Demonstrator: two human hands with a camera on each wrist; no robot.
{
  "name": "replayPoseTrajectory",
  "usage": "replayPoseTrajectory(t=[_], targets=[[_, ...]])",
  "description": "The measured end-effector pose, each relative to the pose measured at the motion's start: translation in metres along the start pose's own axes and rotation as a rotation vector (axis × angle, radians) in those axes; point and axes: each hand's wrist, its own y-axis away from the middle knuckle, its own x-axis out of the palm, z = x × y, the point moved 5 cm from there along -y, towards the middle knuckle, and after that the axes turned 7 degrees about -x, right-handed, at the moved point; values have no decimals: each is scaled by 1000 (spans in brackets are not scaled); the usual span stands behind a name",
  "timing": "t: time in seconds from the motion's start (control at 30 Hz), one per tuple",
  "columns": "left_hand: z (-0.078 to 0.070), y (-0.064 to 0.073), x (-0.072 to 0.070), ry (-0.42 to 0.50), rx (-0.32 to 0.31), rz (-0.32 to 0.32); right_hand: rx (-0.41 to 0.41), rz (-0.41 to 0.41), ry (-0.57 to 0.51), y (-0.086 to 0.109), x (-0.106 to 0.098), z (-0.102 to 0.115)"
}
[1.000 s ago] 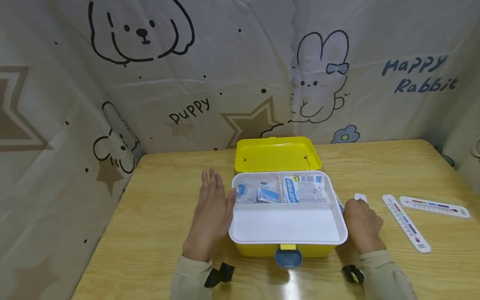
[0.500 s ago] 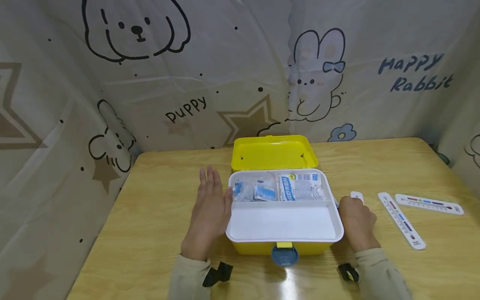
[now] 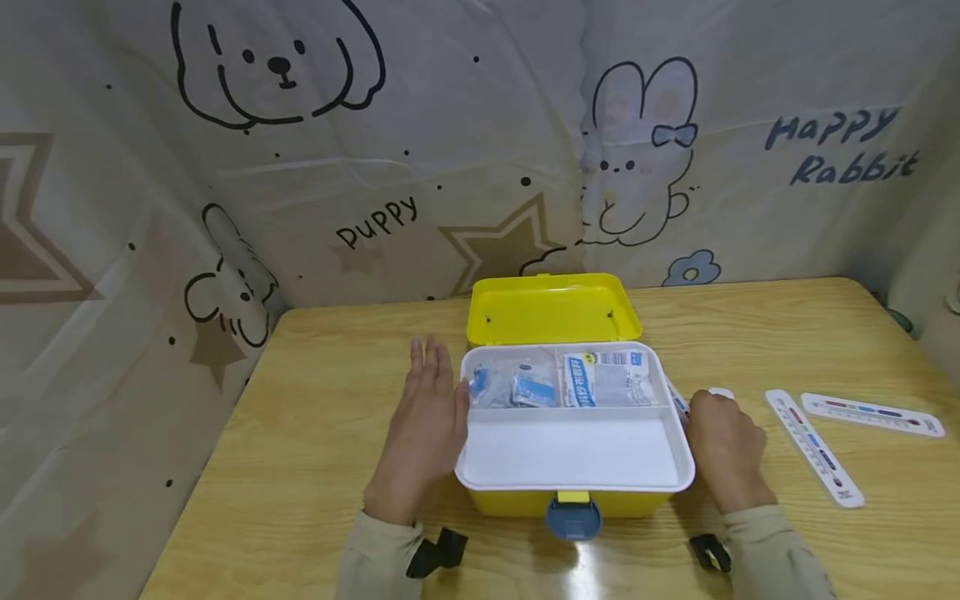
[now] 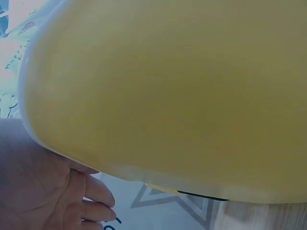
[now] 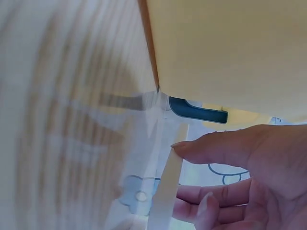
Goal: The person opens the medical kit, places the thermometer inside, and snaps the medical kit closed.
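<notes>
The right hand (image 3: 727, 450) pinches a white strip (image 5: 168, 187) right of the yellow box (image 3: 510, 502), a grip plain only at the right wrist. The left hand (image 3: 420, 425) extends its fingers beside the box; only the head view shows packets (image 3: 611, 383) inside.

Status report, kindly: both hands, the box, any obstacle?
Left hand outstretched beside box. Right hand pinches white strip. Lid open. Two thermometers lie further right, seemingly not blocking.

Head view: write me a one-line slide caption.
Left hand and right hand flank an open yellow box whose white tray holds packets, two thermometer strips lying to the right.
</notes>
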Motion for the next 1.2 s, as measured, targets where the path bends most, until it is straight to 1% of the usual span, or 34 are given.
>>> replayPoseTrajectory(t=[0.17, 0.33, 0.47, 0.57, 0.7, 0.87, 1.1, 1.2], targets=[[2, -1, -2, -11, -36, 18, -42, -61, 1, -1, -3, 4], [5, 1, 1, 20, -59, 48, -66, -50, 7, 1, -1, 2], [5, 3, 3, 34, -71, 60, -59, -36, -3, 2, 0, 0], [4, 3, 2, 37, -63, 44, -48, -32, -10, 2, 0, -1], [3, 3, 1, 57, -46, 27, -63, -40, -5, 2, -1, 0], [4, 1, 3, 97, -44, 51, -78, -59, -4, 5, -2, -1], [5, 0, 1, 98, -68, 56, -136, -171, 44, 7, -8, -1], [5, 0, 1, 93, -73, 61, -143, -207, 52, 9, -12, -1]])
